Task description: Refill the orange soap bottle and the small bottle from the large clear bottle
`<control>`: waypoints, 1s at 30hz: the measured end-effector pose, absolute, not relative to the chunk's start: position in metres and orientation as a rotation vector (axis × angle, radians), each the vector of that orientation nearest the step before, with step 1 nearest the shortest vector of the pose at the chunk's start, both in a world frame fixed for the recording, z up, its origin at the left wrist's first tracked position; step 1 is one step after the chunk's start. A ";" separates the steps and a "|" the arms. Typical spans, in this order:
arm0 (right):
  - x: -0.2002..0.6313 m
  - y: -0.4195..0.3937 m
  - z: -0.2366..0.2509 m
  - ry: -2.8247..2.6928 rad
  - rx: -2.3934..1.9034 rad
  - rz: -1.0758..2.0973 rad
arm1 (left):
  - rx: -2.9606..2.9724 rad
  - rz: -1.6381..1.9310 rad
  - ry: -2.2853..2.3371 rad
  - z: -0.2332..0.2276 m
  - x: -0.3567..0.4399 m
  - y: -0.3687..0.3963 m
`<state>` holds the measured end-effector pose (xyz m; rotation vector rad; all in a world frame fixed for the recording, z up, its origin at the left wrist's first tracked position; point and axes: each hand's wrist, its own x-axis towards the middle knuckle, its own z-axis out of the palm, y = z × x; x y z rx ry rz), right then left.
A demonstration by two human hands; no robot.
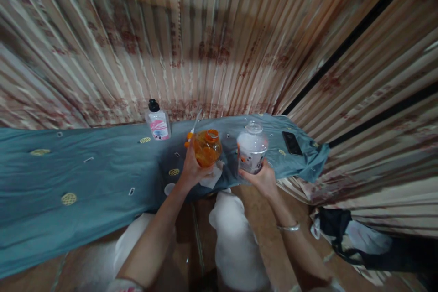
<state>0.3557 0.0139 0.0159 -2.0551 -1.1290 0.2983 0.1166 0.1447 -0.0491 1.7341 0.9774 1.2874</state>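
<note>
My left hand [194, 169] is closed around an orange see-through bottle [208, 148] with an open neck. Just behind it on the blue cloth lies an orange pump top with a thin pale tube [190, 137]. In my right hand [263, 179] is a clear plastic bottle [252, 148] with a printed label, gripped low on its side; its neck looks uncapped. The two bottles are held upright and apart. A crumpled white tissue [212, 176] lies beneath the orange bottle. Near my left wrist sits a small whitish round piece [169, 189].
A pink-labelled bottle with a black cap [158, 121] stands at the back left of the cloth-covered surface [102, 164]. At the right lies a dark phone [292, 143]. Pleated curtains [205, 54] hang behind and to the right, with a black pole. A dark bag [342, 232] rests at lower right.
</note>
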 end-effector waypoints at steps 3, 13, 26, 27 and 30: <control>0.365 0.005 0.043 -1.321 -2.124 0.200 | 1.725 1.255 0.973 -0.047 0.116 0.144; 0.386 -0.003 0.097 -1.733 -2.168 0.101 | 1.773 1.257 0.989 -0.051 0.122 0.145; 0.395 0.004 0.108 -1.927 -2.103 -0.052 | 1.865 1.301 0.950 -0.060 0.124 0.148; 0.395 0.004 0.108 -1.938 -2.094 -0.070 | 1.869 1.300 0.953 -0.060 0.124 0.148; 0.397 0.005 0.111 -1.967 -2.074 -0.124 | 1.867 1.286 0.966 -0.058 0.124 0.148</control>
